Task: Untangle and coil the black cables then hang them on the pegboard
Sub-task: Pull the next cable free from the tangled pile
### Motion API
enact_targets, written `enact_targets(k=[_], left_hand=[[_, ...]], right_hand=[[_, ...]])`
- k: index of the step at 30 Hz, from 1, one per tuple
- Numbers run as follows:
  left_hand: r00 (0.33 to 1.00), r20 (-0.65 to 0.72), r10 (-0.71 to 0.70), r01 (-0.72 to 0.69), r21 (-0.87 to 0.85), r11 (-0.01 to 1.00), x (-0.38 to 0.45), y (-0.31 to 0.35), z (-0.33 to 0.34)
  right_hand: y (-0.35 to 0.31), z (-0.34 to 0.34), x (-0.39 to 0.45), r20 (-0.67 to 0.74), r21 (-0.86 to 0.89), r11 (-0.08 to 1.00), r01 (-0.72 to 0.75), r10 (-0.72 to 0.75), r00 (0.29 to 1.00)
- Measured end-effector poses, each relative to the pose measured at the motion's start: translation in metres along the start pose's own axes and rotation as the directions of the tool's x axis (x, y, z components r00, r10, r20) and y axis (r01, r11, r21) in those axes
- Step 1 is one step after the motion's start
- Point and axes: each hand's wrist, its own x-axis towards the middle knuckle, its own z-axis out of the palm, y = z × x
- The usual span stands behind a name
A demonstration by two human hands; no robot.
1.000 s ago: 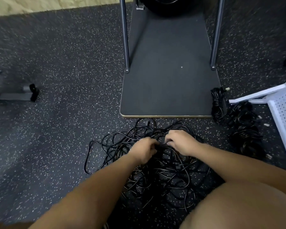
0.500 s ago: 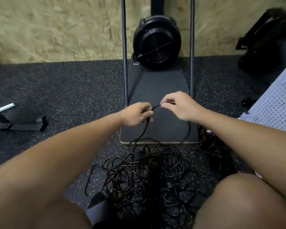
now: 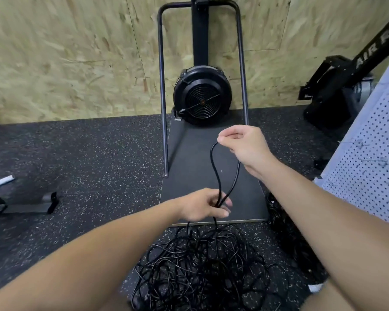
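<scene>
A tangled pile of black cables (image 3: 202,265) lies on the speckled floor in front of me. One black cable loop (image 3: 213,167) rises out of the pile. My right hand (image 3: 243,147) pinches the top of that loop, held up over the dark platform. Lower down, my left hand (image 3: 202,206) holds the loop's two strands between its curled fingers, just above the pile. A white pegboard (image 3: 368,158) leans at the right edge. More dark coiled cables (image 3: 285,234) lie on the floor beside the pegboard, partly hidden by my right forearm.
A fan machine (image 3: 202,99) with a dark platform (image 3: 202,158) and two upright metal posts stands straight ahead against the chipboard wall. Black exercise equipment (image 3: 337,90) sits at the right rear. A low black frame (image 3: 20,205) lies on the floor at the left.
My right hand has lifted the cable loop higher and to the right. My left hand has slid down the strands toward the pile. The view has tilted up.
</scene>
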Motion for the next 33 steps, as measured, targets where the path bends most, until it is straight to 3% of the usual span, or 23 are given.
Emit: enact_targets(k=[6, 11, 14, 18, 21, 26, 30, 33], left_hand=[[0.992, -0.128, -0.005, 0.016, 0.089, 0.996, 0.021, -0.013, -0.012], [0.951, -0.308, -0.038, -0.016, -0.171, 0.985, 0.033, -0.006, -0.045], [0.927, -0.365, -0.08, -0.03, -0.286, 0.958, 0.036, 0.001, -0.062], [0.912, -0.393, -0.118, -0.038, -0.367, 0.929, 0.038, 0.013, -0.073], [0.883, -0.445, -0.15, -0.081, -0.459, 0.885, 0.043, 0.022, -0.078], [0.847, -0.502, -0.175, -0.122, -0.504, 0.855, 0.048, 0.022, -0.078], [0.839, -0.519, -0.164, -0.189, -0.56, 0.807, 0.046, 0.024, -0.077], [0.867, -0.476, -0.149, -0.196, -0.6, 0.776, 0.041, 0.027, -0.077]], right_hand=[[0.011, 0.003, 0.006, 0.046, -0.027, 0.999, 0.024, -0.023, 0.999], [0.025, -0.007, 0.015, -0.065, -0.169, 0.983, -0.068, 0.058, 0.996], [0.059, -0.006, 0.013, 0.129, -0.341, 0.925, -0.169, 0.225, 0.966], [0.09, 0.014, -0.008, 0.415, -0.516, 0.832, -0.204, 0.451, 0.79], [0.092, 0.035, -0.026, 0.555, -0.371, 0.891, -0.263, 0.44, 0.706], [0.085, 0.046, -0.036, 0.522, -0.124, 0.875, -0.469, 0.459, 0.719], [0.076, 0.046, -0.041, 0.628, 0.039, 0.848, -0.528, 0.39, 0.673], [0.066, 0.051, -0.04, 0.551, 0.026, 0.878, -0.478, 0.386, 0.74]])
